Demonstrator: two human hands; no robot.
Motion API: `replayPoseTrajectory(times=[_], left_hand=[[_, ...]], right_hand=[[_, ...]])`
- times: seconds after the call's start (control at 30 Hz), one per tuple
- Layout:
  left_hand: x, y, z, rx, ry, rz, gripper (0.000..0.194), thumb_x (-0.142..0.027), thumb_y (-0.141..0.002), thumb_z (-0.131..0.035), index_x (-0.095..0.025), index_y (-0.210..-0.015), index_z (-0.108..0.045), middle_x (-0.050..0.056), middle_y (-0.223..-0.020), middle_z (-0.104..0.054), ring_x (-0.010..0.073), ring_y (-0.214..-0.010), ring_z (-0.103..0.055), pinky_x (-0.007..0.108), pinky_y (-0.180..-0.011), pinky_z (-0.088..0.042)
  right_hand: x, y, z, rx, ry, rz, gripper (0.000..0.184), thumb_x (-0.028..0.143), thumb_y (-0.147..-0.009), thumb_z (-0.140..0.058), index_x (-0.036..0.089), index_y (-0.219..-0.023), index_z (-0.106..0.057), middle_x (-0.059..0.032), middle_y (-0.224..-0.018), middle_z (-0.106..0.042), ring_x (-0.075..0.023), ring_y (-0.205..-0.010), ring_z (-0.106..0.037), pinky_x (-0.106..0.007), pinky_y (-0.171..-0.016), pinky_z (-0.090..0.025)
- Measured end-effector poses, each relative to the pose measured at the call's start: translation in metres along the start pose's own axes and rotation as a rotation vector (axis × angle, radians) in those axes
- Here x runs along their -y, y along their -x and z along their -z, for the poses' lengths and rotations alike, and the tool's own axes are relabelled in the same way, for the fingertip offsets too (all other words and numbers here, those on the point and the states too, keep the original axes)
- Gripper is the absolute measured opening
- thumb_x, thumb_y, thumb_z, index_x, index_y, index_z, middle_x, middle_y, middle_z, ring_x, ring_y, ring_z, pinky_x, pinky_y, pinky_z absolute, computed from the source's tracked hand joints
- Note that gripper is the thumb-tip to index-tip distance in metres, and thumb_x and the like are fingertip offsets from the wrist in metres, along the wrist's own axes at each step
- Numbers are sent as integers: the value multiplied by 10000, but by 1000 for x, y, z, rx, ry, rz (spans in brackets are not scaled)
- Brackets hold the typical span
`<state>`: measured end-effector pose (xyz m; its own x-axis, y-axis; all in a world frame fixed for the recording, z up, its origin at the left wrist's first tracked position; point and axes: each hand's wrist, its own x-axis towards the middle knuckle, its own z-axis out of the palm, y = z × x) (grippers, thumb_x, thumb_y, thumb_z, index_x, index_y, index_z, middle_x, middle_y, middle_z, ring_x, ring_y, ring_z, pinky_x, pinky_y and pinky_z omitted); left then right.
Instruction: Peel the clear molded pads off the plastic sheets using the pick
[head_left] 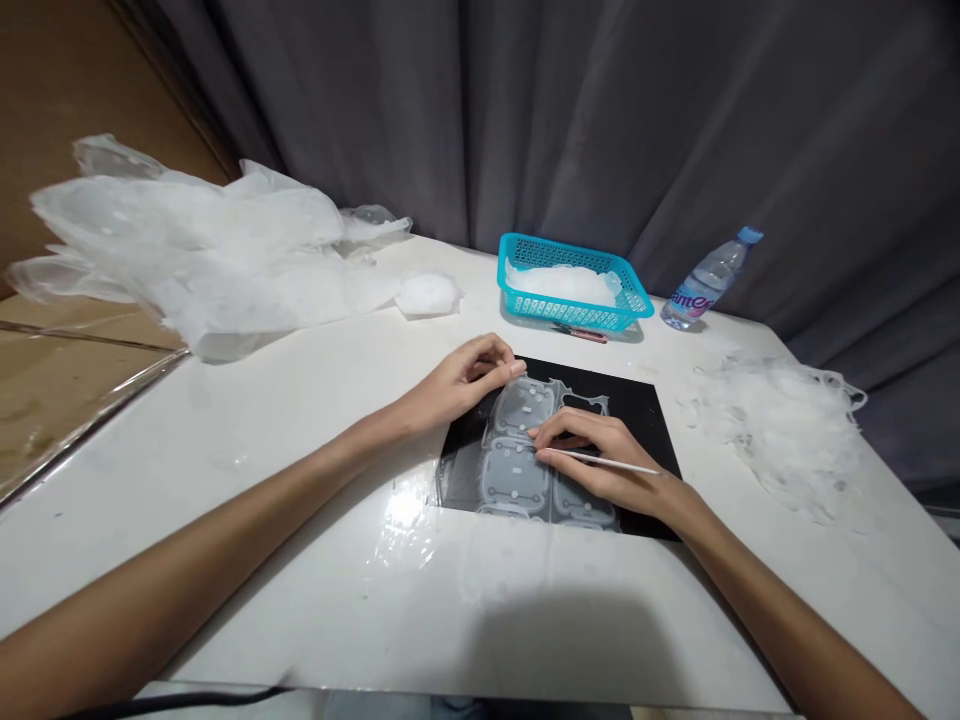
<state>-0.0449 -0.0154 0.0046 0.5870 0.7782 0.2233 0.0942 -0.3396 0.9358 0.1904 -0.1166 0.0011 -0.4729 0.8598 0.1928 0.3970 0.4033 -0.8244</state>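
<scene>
A translucent moulded sheet point(516, 470) with several rounded-rectangle shapes lies on a black mat point(637, 400). My left hand point(480, 376) is at the sheet's far left corner, thumb and fingers pinched on its edge. My right hand point(600, 455) rests over the sheet's middle and covers part of it. Between the fingers of that hand is a thin white stick point(615, 463), its tip pointing left at the seam between two shapes. At the far right, one shape's place in the sheet is an opening that shows black.
Behind the mat stands a blue basket point(637, 300) with white translucent pieces, and pink-handled snips point(589, 334) lie before it. A water bottle point(709, 285) stands to its right. Translucent scraps point(787, 430) are heaped at right, plastic bags point(202, 250) at left, beside a small translucent stack point(428, 294).
</scene>
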Motion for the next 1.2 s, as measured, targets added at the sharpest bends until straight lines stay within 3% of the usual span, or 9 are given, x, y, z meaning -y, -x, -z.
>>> replayPoseTrajectory(times=[0.1, 0.2, 0.3, 0.4, 0.5, 1.0, 1.2], left_hand=[[2, 1, 6, -84, -217, -149, 279, -503, -1010, -600, -230, -1067, -599, 72, -1223, -574, 251, -1216, -562, 475, -1149, -430], [-2, 8, 13, -9, -535, -253, 298, -477, -1036, -572, -262, -1241, -582, 99, -1476, -487, 302, -1438, -411, 550, -1260, -278], [-11, 17, 15, 111, -655, -270, 349, -519, -1013, -606, -253, -1240, -611, 102, -1419, -566, 314, -1362, -488, 533, -1206, -346], [-16, 26, 11, 263, -623, -237, 440, -573, -947, -688, -248, -1242, -660, 99, -1314, -650, 319, -1232, -586, 490, -1102, -438], [-11, 32, 3, 348, -567, -237, 432, -534, -957, -697, -252, -1284, -679, 103, -1362, -655, 315, -1247, -612, 470, -1095, -450], [4, 31, 1, 340, -586, -312, 447, -551, -940, -713, -214, -1234, -690, 124, -1432, -622, 315, -1299, -547, 464, -1087, -460], [5, 30, 2, 326, -660, -299, 495, -617, -915, -707, -225, -1218, -712, 97, -1446, -632, 347, -1334, -485, 486, -1119, -393]], right_hand=[[-1, 0, -1, -35, 35, -2, 46, 258, -1003, -645, 241, -1007, -687, -56, -1075, -719, -223, -1098, -704, -346, -904, -626], [-1, -1, -3, -75, 58, 17, 68, 272, -1004, -648, 244, -1027, -706, -56, -1084, -723, -220, -1100, -693, -342, -903, -624], [-1, -1, -4, -87, 67, 17, 97, 294, -1015, -642, 243, -1045, -718, -49, -1065, -728, -203, -1013, -702, -334, -886, -611], [-1, -1, -6, -90, 75, 25, 96, 299, -1017, -651, 240, -1038, -723, -38, -1049, -738, -193, -960, -708, -331, -900, -583], [0, -2, -8, -97, 98, 46, 81, 284, -1017, -654, 244, -1022, -724, -31, -1048, -746, -194, -963, -711, -329, -917, -564], [4, -2, -11, -53, 240, 101, 104, 275, -1066, -565, 253, -1085, -664, -50, -1116, -748, -221, -1100, -708, -370, -1005, -546], [13, 0, -2, 28, 344, 141, 141, 237, -1081, -505, 239, -1123, -640, -88, -1131, -734, -232, -1066, -717, -370, -924, -566]])
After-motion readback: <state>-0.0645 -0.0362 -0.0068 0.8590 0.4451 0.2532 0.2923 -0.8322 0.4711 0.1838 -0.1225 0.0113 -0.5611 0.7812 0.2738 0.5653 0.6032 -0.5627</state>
